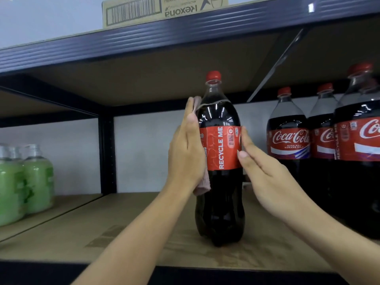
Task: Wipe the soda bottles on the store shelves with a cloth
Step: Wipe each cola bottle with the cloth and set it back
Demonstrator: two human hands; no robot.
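Red-capped cola bottle (221,161) is standing upright on the cardboard-lined shelf (144,229), near the front edge, label turned so "RECYCLE ME" is facing me. I'm pressing my left hand (186,153) flat against the bottle's left side, fingers straight & pointing up, w/ the pinkish cloth (202,183) sandwiched between palm and plastic; cloth is sticking out above my fingertips and hanging below my wrist. My right hand (265,171) is touching the label's right edge w/ straight fingers, thumb lying on the front of the label, not wrapping round. So both hands are flat, bracing the bottle between them, not clenching. More cola bottles (287,140) are lined up to the right, farther back, well apart from mine. Green bottles (26,182) are sitting in the next bay at far left. Cardboard box (164,9) is resting on the top shelf above.
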